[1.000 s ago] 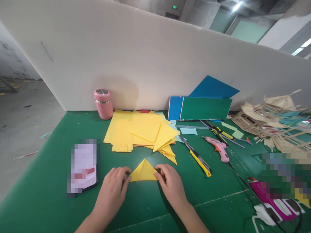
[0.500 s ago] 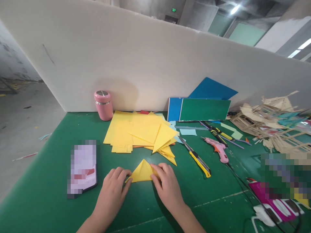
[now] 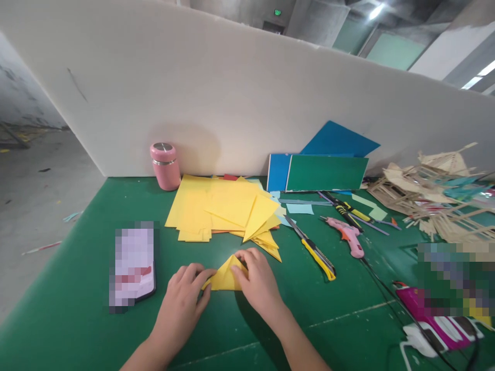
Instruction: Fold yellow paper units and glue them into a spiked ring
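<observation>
We had yellow paper (image 3: 224,279) folded to a peaked triangle, seemingly not yet flat; our left hand (image 3: 186,293) pinched its left corner, right hand (image 3: 258,282) its right slope.

Folded yellow paper triangle (image 3: 224,278) looks matt. Squat pink cylindrical flask (image 3: 167,175) is pretty glossy, with shiny metal-looking trim. Flat green tabletop (image 3: 348,319): smooth, slight sheen, kinda scuffed. Pink pistol-shaped glue gun (image 3: 349,236) seems smooth plastic; tan wooden stick model (image 3: 400,191) looks rough.
</observation>
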The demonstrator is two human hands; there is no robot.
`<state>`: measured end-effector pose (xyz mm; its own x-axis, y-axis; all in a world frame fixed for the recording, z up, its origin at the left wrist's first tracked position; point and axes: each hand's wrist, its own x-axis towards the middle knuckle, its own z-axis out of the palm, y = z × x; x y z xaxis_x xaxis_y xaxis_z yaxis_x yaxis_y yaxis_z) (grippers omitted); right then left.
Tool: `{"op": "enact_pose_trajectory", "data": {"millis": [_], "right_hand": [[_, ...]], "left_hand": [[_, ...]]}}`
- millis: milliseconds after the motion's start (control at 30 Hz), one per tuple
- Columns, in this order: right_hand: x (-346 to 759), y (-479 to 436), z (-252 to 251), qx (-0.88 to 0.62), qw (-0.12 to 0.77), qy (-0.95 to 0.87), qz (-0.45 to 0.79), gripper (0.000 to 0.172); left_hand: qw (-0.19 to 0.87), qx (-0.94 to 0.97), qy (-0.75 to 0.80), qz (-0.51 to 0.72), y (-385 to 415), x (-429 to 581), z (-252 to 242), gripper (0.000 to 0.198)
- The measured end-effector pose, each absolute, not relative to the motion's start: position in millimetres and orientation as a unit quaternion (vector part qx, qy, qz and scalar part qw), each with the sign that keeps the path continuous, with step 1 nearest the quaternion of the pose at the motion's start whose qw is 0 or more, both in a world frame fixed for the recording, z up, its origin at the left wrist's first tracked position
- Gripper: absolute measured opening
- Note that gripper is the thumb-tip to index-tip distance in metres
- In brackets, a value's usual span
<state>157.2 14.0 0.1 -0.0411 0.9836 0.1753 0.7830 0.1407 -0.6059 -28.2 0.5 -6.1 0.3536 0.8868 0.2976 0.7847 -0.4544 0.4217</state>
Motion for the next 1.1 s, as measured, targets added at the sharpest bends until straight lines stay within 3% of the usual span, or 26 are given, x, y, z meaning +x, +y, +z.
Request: {"op": "enact_pose_trajectory", "data": {"millis": [200, 367, 500, 833, 1100], "right_hand": [[155, 13, 3, -0.635, 0.243, -0.710, 0.184, 0.014], [155, 11, 7, -0.631, 0.259, -0.706, 0.192, 0.032], [154, 11, 6, -0.623, 0.264, -0.706, 0.209, 0.023], [176, 6, 11, -0.571, 0.257, -0.716, 0.309, 0.029], [175, 4, 12, -0.581, 0.232, -0.723, 0.292, 0.033]], "left_hand": [[0.094, 0.823, 0.501, 0.251, -1, -26, -5, 0.027], [0.090, 0.843, 0.478, 0.230, -1, -27, -2, 0.036], [0.101, 0.853, 0.462, 0.222, -1, -27, 0, 0.027], [0.194, 0.802, 0.484, 0.290, -2, -27, -10, 0.016], [0.176, 0.802, 0.500, 0.275, -3, -27, -7, 0.027]]}}
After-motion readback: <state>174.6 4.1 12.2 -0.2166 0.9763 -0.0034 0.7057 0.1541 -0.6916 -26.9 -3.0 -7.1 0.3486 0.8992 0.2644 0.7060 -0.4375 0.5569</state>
